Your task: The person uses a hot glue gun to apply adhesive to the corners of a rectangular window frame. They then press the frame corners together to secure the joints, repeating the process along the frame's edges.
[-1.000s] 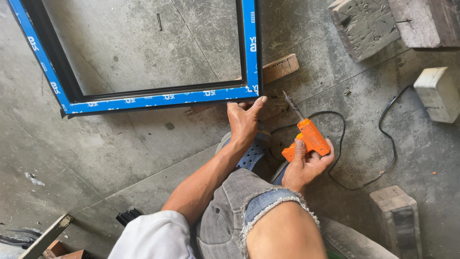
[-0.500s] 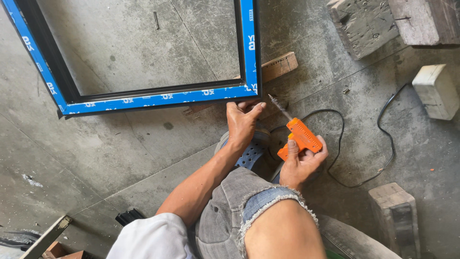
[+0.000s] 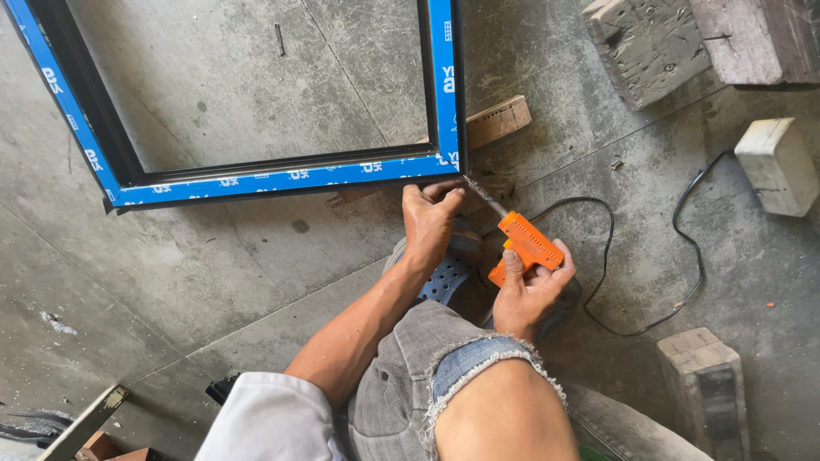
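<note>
Right hand (image 3: 528, 290) wrapped tight around an orange power tool (image 3: 525, 246), thumb up along its side. Thin metal tip of the tool poking up at the near right corner of the blue frame (image 3: 282, 177), touching it or almost touching, hard to tell which. Left hand (image 3: 430, 218) just beside the tool, palm down, fingers (image 3: 444, 195) bent and pressed against that same corner of the frame, holding nothing. Blue shoe with holes (image 3: 448, 277) right under the left hand, below the frame corner. Bent knee in torn grey shorts (image 3: 431, 384) further down from the frame. Black cord (image 3: 636, 256) looping over the grey floor (image 3: 213, 265), off to the right of the frame corner. Small flat wood block (image 3: 497, 121) tucked under the frame's right side. White block (image 3: 776, 164) and big grey blocks (image 3: 649, 47) well apart from the frame, far right. Another grey block (image 3: 707, 388) lower right, near the cord.
</note>
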